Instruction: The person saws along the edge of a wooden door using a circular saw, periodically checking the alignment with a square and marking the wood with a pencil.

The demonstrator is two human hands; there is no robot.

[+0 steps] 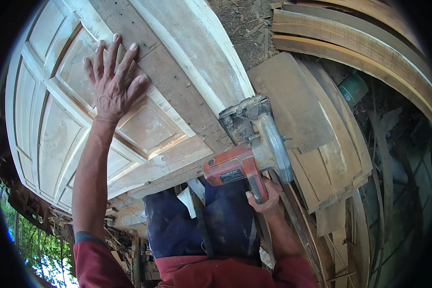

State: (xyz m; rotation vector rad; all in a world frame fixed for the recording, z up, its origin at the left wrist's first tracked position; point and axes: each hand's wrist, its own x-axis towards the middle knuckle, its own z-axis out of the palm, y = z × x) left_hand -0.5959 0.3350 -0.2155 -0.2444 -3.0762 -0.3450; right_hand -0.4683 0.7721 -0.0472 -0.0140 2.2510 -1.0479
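Observation:
A pale wooden panel door with raised frames lies flat in front of me on the left. My left hand rests on it with the fingers spread, the fingertips near a greyish board that runs along its right part. With its fingers wrapped round the rear handle, my right hand holds a circular saw with a red motor housing and a grey guard. The saw's dusty base is at the near end of a long whitish plank. Its blade is hidden from this view.
Stacked boards lie to the right of the saw. Beyond them are long curved-looking timbers and a green can. Wood chips litter the ground at the far side. Narrow offcuts stand by my right forearm.

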